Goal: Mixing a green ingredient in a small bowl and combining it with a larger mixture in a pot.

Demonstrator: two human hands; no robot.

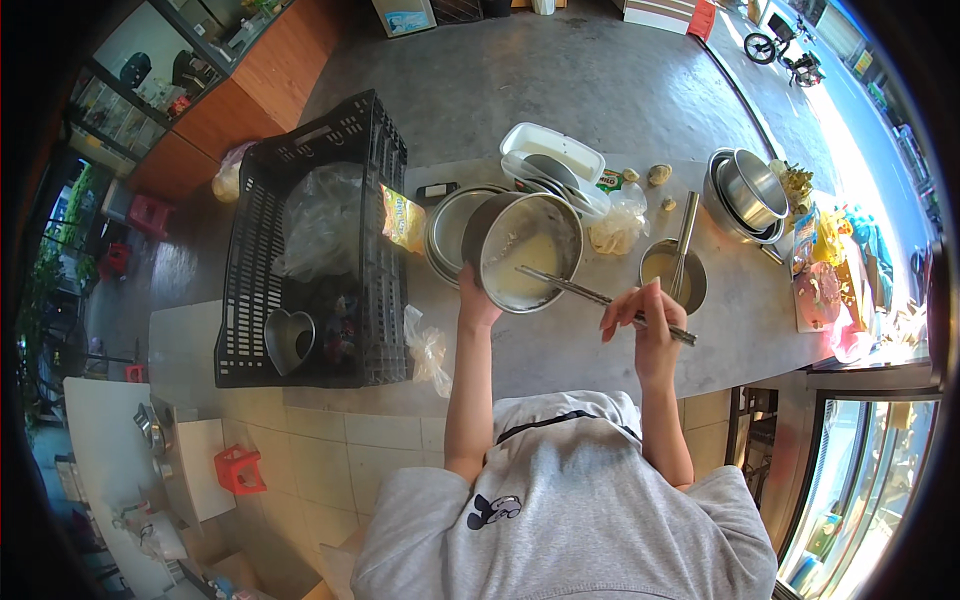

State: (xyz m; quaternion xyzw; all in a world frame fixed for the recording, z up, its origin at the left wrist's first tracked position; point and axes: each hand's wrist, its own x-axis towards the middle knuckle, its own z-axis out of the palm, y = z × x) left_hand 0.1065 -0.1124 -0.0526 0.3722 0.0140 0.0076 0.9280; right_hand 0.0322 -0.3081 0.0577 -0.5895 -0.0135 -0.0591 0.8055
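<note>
Fingers (627, 306) of the right hand (652, 325) are closed around a thin, dark, stick-like utensil (580, 288), its back end jutting out past the hand; its far end dips into pale, creamy liquid (537, 255) in a deep metal bowl (488, 225); whether it is one stick or a pair, I cannot tell. The left hand (481, 308) supports that bowl from the near left side, its fingers mostly hidden beneath; the bowl is tilted toward the person, over the grey bench (560, 352).

Just beyond it on the left are round metal pans (452, 222); behind stands a white tray (570, 155) with containers in front of it; to the right sit a clear plastic bag (620, 225) with pale contents, and a small pot (699, 294) of yellowish liquid with a whisk (686, 240) standing aslant in it.

Farther right, nested metal bowls (757, 188) rest near the bench's far edge; at left stands a black crate (390, 250), a yellow packet (403, 220) against its right side and a heart-shaped tin (290, 340) inside.
</note>
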